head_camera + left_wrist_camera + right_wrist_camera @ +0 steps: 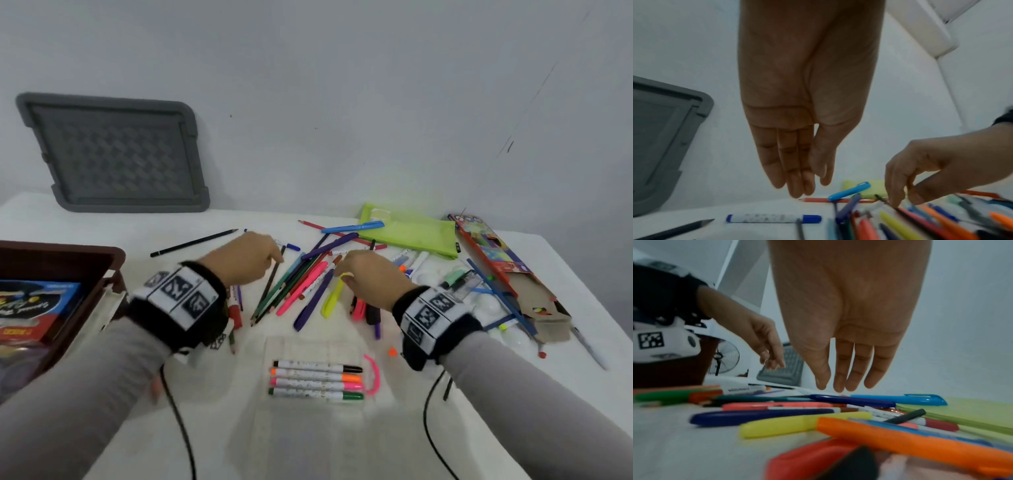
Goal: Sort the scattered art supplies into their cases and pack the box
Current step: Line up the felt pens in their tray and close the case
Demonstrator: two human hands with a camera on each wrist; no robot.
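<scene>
Pens, markers and coloured pencils lie scattered mid-table. My left hand hovers over their left side, fingers straight and holding nothing. My right hand hangs just above a yellow highlighter, its fingers loose and empty. In front of me lies a clear flat case with several markers lined up in it. A lime green pouch and an open coloured-pencil carton lie at the back right. A blue pen rests against the pouch.
A brown box holding packaged items stands at the left edge. Its grey lid leans on the wall behind. A black pencil and a blue-capped white marker lie apart at the back left. White pieces and brushes crowd the right side.
</scene>
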